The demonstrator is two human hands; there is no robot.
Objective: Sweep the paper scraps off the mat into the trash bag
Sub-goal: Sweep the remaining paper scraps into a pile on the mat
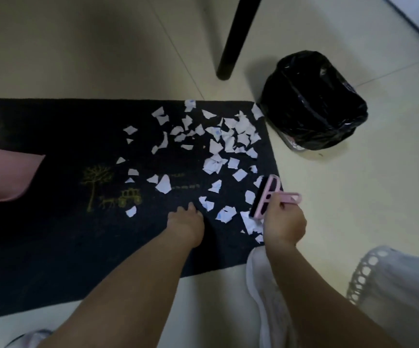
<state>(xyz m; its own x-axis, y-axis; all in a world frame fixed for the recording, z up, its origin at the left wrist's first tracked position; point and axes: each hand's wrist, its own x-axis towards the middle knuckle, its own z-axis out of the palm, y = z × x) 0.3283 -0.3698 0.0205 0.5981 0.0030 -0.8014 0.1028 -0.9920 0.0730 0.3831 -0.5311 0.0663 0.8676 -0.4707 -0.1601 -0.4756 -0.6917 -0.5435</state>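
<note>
Your right hand [285,222] grips a pink brush [269,195] at the mat's [52,247] right edge; your left hand [185,223] presses flat, fingers relaxed, on the dark mat. Paper scraps [218,144] spread from 12 to 2 o'clock. The black trash bag [313,101] sits at 1 o'clock on pale tile floor [78,46], beside a chair leg [238,36].

**No readable text**

You can read no words, numbers or brand names anywhere. The mat [52,234] carries only a yellow drawing of a tree and a horse-drawn carriage, with two short yellow lines beside it too blurred to make out. Some scraps [228,139] show faint blue marks, which you cannot read either.
</note>
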